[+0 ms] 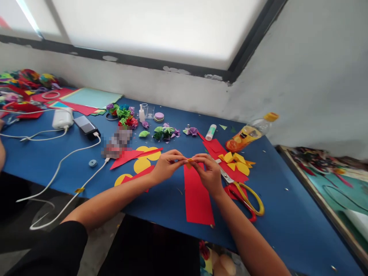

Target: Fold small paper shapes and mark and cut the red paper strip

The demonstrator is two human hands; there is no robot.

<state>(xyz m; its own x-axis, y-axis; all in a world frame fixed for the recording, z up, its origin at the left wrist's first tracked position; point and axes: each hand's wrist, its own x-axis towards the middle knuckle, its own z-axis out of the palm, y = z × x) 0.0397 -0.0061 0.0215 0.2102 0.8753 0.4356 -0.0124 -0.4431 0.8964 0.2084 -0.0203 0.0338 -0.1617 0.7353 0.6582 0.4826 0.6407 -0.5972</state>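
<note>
My left hand and my right hand meet over the table, both pinching one small piece of yellow paper. Most of that piece is hidden by the fingertips. Below my right hand lies a red paper strip. Yellow paper circles and red paper scraps lie left of my left hand. To the right, folded yellow paper pieces rest on red paper. Scissors with one yellow and one red handle lie just beyond my right wrist.
A drink bottle leans at the back right beside a glue stick. Folded paper flowers sit along the back. Phones, a white power bank and looping cables occupy the left side. The blue table ends at right.
</note>
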